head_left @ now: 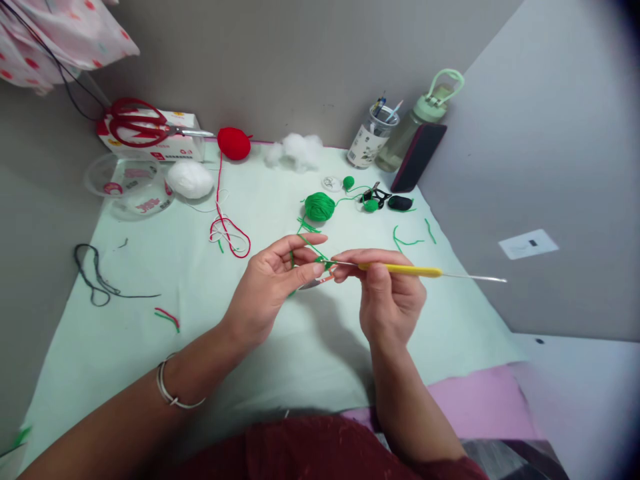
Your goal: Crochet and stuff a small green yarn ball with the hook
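My right hand [393,300] grips a crochet hook [400,269] by its yellow handle, with a thin metal end pointing out on each side. The left end of the hook meets a small piece of green crochet [323,261], which my left hand [273,283] pinches between thumb and fingers. Green yarn runs over my left fingers toward a green yarn ball [319,207] behind them. Just below the fingertips shows a small orange-and-white item, partly hidden; I cannot make out its kind.
Red scissors [137,123] lie on a box at the back left, near a white yarn ball [190,179] and red yarn ball [234,143]. White stuffing [295,152], a pen cup [373,137], a bottle [407,127] and a phone [419,157] line the back.
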Motion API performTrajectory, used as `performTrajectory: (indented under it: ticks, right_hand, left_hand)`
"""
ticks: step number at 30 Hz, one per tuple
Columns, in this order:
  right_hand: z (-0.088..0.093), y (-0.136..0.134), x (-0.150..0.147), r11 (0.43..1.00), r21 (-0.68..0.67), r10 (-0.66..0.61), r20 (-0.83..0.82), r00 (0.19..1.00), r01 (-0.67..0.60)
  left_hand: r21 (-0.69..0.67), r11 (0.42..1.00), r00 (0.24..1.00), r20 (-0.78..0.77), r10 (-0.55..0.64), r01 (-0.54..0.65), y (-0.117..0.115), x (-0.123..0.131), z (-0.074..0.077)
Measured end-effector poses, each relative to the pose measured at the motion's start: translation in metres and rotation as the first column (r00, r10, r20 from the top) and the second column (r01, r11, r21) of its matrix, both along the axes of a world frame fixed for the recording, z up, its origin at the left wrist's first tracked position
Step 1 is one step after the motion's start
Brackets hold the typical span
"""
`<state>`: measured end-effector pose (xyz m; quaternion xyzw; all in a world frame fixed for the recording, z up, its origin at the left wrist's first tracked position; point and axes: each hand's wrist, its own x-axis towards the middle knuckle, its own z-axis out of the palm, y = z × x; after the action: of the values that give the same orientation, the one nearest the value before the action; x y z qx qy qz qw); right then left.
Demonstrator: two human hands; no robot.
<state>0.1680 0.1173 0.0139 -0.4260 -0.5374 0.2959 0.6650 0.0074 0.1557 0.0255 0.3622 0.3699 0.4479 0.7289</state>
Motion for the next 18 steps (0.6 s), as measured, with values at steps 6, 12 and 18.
performTrajectory:
  ticks: [6, 12, 18]
  right_hand:
    - [-0.003, -0.0009, -0.0014, 0.988, 0.148, -0.073, 0.204, 0.976, 0.043]
    - [-0.0063, -0.0021, 0.0025, 0.963, 0.269, -0.107, 0.374, 0.921, 0.002]
    - [-0.0067, -0.0056, -0.0011, 0.958, 0.286, -0.16, 0.445, 0.881, 0.03]
  left_hand:
    - [0.073, 0.997, 0.995, -0.091, 0.04, -0.033, 0.0003, -0.0006, 0.0047]
    - [0.184, 0.981, 0.971, -0.221, 0.093, -0.053, -0.0011, -0.0006, 0.0053]
    - [0.239, 0.969, 0.958, -0.259, 0.123, -0.06, -0.002, -0.001, 0.0068]
